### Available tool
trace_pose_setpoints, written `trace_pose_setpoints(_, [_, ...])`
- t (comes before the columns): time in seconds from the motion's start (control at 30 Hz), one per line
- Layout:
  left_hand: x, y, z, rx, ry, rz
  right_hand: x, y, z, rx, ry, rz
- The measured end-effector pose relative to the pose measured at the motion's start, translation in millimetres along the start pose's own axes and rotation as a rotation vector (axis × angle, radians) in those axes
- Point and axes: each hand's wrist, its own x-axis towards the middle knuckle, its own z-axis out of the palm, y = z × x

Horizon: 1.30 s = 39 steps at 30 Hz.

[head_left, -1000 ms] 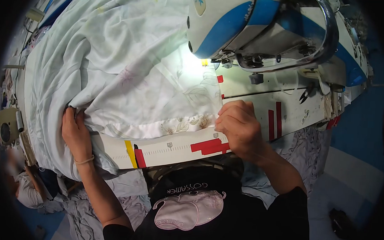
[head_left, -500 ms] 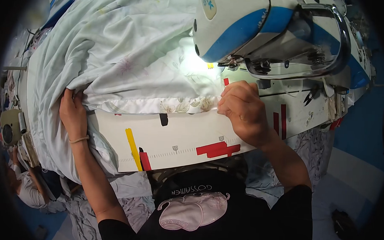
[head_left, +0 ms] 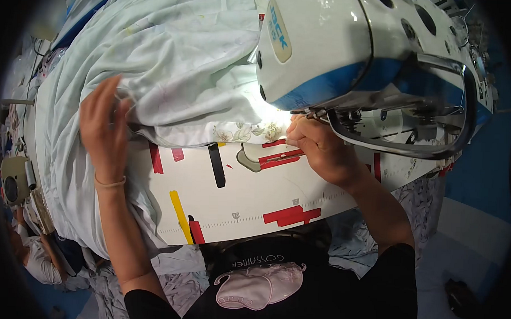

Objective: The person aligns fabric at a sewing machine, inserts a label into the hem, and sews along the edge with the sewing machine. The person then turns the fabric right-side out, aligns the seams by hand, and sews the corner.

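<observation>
A pale floral cloth (head_left: 174, 72) lies in folds over the machine table, and its hem with printed flowers (head_left: 234, 133) runs along the near side. My right hand (head_left: 321, 152) is closed, pinching the right end of that hem just below the head of the white and blue sewing machine (head_left: 321, 55). Over the left part of the cloth is my left hand (head_left: 104, 126), slightly blurred, its thumb and fingers apart with nothing held between them. The machine's lamp lights the hem's right end. The needle area is mostly hidden.
The white table (head_left: 237, 195) carries a ruler scale, red tape (head_left: 292, 216), yellow tape (head_left: 180, 216) and black tape (head_left: 216, 166). A metal guard bar (head_left: 470, 111) juts from the machine. Another person (head_left: 41, 259) is at the lower left. Bunched fabric hangs below the table edge.
The hem has shifted away from me across the table, uncovering more tape marks. My right hand moved with it to beneath the machine head. My left hand has opened and let go of the cloth.
</observation>
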Motion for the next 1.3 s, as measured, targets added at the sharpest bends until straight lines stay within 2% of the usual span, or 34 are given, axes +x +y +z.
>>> trace_pose_setpoints(0.03, [14,7,6,0.042,-0.122,0.172,-2,2,1,-0.010,0.002,0.030])
trace_pose_setpoints(0.1, [26,-33,52,0.253,-0.143,0.151,6,-10,-4,0.011,0.004,0.023])
trace_pose_setpoints(0.17, [54,-91,84,0.190,-0.123,-0.024,11,-17,-8,0.034,0.021,0.018])
trace_pose_setpoints(0.2, [63,-89,81,0.190,-0.122,-0.017,12,-17,-10,0.027,-0.017,0.019])
trace_pose_setpoints(0.23, [75,-81,72,0.287,-0.204,-0.121,12,-18,-12,0.020,-0.056,0.019])
trace_pose_setpoints(0.27, [88,-72,64,0.381,-0.279,-0.221,10,-14,-7,0.097,-0.048,0.034])
trace_pose_setpoints(0.33, [81,-8,35,0.070,0.039,0.129,15,-22,-12,0.053,-0.015,-0.027])
trace_pose_setpoints(0.37, [66,49,21,-0.184,0.006,0.059,14,-25,-15,0.007,0.009,-0.081])
trace_pose_setpoints(0.4, [47,86,12,-0.348,-0.092,0.159,14,-21,-15,-0.026,-0.020,-0.082])
trace_pose_setpoints(0.43, [24,112,11,-0.419,-0.179,0.333,7,-2,-3,0.169,-0.031,0.063])
trace_pose_setpoints(0.47, [7,138,9,-0.445,-0.284,0.326,10,-12,-6,0.046,0.013,-0.015])
trace_pose_setpoints(0.5, [-4,152,10,-0.464,-0.390,0.316,13,-21,-10,-0.073,0.051,-0.098])
trace_pose_setpoints(0.53, [-10,153,20,-0.448,-0.438,0.352,12,-24,-15,-0.085,0.057,-0.091])
trace_pose_setpoints(0.57, [-16,152,29,-0.427,-0.488,0.383,11,-27,-17,-0.182,0.100,-0.194])
trace_pose_setpoints(0.6, [-19,150,32,-0.399,-0.436,0.449,11,-28,-19,-0.280,0.143,-0.299])
trace_pose_setpoints(0.63, [-19,150,31,-0.401,-0.433,0.461,4,-25,-24,-0.288,0.153,-0.297])
trace_pose_setpoints(0.7, [-19,148,24,-0.355,-0.526,0.458,-19,-19,-40,-0.194,0.401,-0.211])
trace_pose_setpoints(0.77, [-19,147,22,-0.345,-0.529,0.444,-34,-21,-57,-0.532,0.530,0.090])
trace_pose_setpoints(0.83, [-17,148,18,-0.409,-0.588,0.414,-48,0,-72,-0.769,0.446,0.295])
trace_pose_setpoints(0.93, [-23,138,26,-0.521,-0.503,0.355,-53,12,-73,-0.851,0.446,0.349])
trace_pose_setpoints(0.97, [-24,136,27,-0.559,-0.473,0.345,-55,12,-74,-0.844,0.444,0.344])
trace_pose_setpoints(1.03, [-17,143,13,-0.662,-0.419,0.273,-53,3,-73,-0.699,0.480,0.119])
trace_pose_setpoints(1.07, [-12,147,6,-0.776,-0.365,0.211,-46,-11,-68,-0.511,0.418,0.121])
trace_pose_setpoints(1.1, [-9,149,3,-0.773,-0.365,0.209,-42,-25,-64,-0.456,0.322,0.079])
trace_pose_setpoints(1.2, [-6,159,-1,-1.049,-0.422,0.115,-26,-60,-50,-0.277,0.002,0.021])
trace_pose_setpoints(1.23, [-8,156,1,-1.046,-0.422,0.111,-20,-64,-41,-0.274,0.000,0.019])
trace_pose_setpoints(1.3, [-12,144,12,-0.938,-0.699,0.200,-10,-68,-26,0.015,0.078,-0.153])
